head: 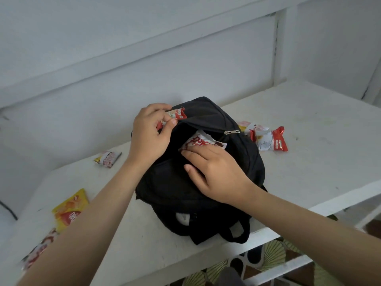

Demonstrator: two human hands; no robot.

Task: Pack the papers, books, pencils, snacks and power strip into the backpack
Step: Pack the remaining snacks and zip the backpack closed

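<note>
The white surface [309, 141] carries everything, standing against a pale panelled wall. In its middle lies the black backpack [243, 166], its straps hanging toward the near edge and its top compartment unzipped and gaping.

The left grip [148, 133] is at the far left lip of the opening, clenched on a red-edged packet [179, 114] that it pinches between thumb and fingertips just above the bag. The right grip [216, 172] reaches in from the near right; it is released, with fairly straight fingers pressing a crumpled packet [198, 141] down into the mouth of the bag, the thumb resting apart on the black fabric.

The other snacks are loose on the surface. A yellow packet [70, 209] lies near the left edge, partly under the left forearm, with a pale red-printed packet [41, 250] just nearer. A red and white packet [270, 141] rests beside the bag's right side, and a paler packet [251, 125] is tucked behind it. A small packet [108, 158] sits alone at the far left. The metal zipper pull [232, 132] lies at the right end of the opening.
</note>
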